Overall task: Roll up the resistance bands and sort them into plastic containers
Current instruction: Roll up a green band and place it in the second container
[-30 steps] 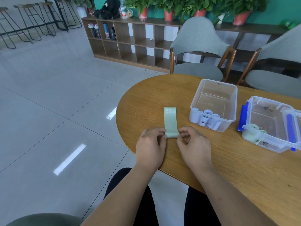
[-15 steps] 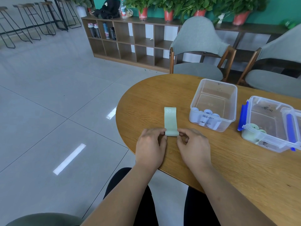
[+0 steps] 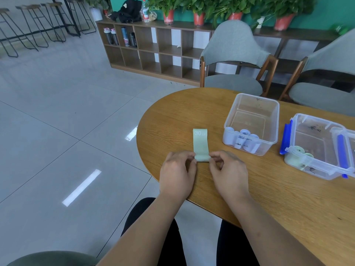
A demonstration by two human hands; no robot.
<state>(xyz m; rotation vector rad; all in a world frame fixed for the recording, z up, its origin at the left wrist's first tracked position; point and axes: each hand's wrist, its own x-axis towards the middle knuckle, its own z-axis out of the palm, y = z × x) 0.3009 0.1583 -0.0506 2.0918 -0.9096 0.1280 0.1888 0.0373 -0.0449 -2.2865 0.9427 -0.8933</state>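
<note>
We pinch the band's [image 3: 200, 144] near end with left hand [image 3: 177, 173] and right hand [image 3: 228, 172]. The roll is barely started and most of the band lies flat on the table [image 3: 182, 116]. White rolls [image 3: 244, 139] are done in left box [image 3: 257, 96], green rolls [image 3: 296, 154] in right box [image 3: 307, 164].

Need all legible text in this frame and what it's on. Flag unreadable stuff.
"30 LB": far end of the pale green band.
Black handwriting on the white rolls in the clear container: too small to read.
Dark scrawl low in the blue-latched container: blurred, unreadable.
Red label on the shelf bottle: unreadable.
</note>
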